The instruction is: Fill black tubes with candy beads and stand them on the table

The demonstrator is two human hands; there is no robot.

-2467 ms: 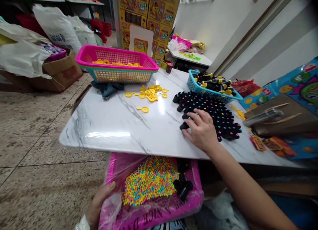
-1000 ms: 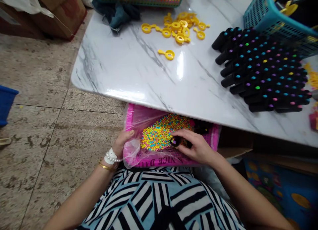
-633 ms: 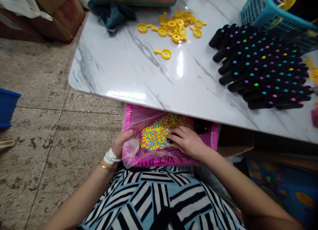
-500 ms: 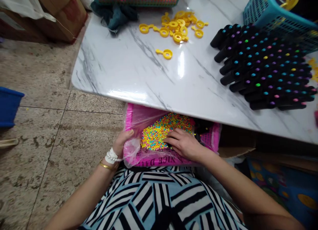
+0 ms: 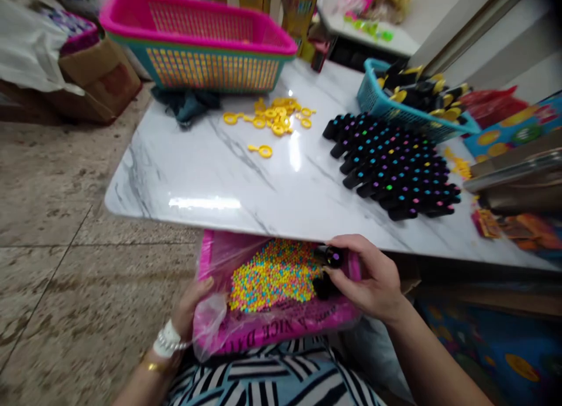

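On my lap sits a pink tray [image 5: 272, 330] lined with clear plastic and heaped with small coloured beads [image 5: 272, 274]. My left hand [image 5: 191, 303] grips the tray's left edge, fingers curled over the plastic. My right hand [image 5: 371, 277] is closed on a black tube [image 5: 330, 256] with a purple tip, held just above the tray's right side. Another black tube [image 5: 324, 286] lies in the tray beside it. On the white marble table [image 5: 219, 178] lies a stack of black tubes with coloured tips [image 5: 393, 166].
Yellow plastic rings [image 5: 274, 116] are scattered at the table's back, in front of a pink and teal basket [image 5: 197, 49]. A teal basket [image 5: 408, 105] of black and yellow parts stands at the back right. Cardboard boxes [image 5: 96, 78] sit on the floor to the left.
My right hand has lifted out of the beads with a black tube in its fingers. My head has tilted up, so more of the table and baskets shows. My left hand has stayed on the tray.
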